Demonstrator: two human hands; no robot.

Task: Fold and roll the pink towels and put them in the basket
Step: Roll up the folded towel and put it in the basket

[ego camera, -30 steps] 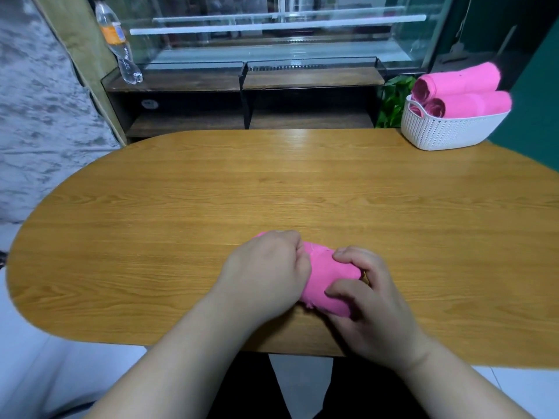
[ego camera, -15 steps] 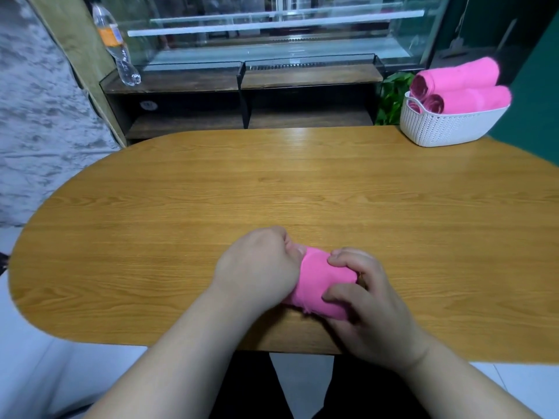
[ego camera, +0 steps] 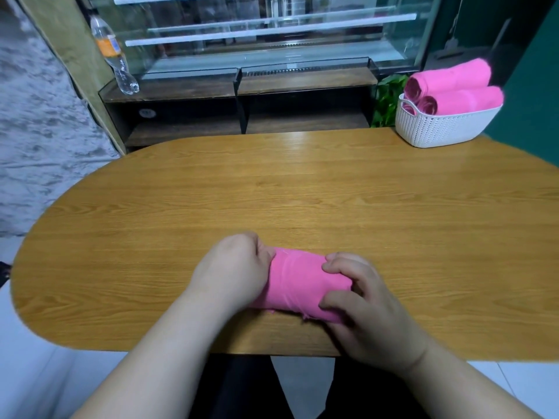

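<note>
Both hands working on pink towel roll (ego camera: 302, 285) lying at near edge of worktop (ego camera: 302, 192), middle of its length. Left hand (ego camera: 239, 270) curling over roll's left end, gripping it. Right hand (ego camera: 360, 300) pinching right end, fingers (ego camera: 338, 264) bent over top, thumb underneath. Judging roll nearly finished: keeping even pressure at both ends, tucking loose edge under, so roll staying tight. Basket (ego camera: 438, 128) sitting at far right corner, already holding rolled towels (ego camera: 453, 83).

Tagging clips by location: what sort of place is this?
Probably a café or shop: a glass display case stands behind the oval wooden table, with a clear plastic drink bottle on its ledge.
</note>
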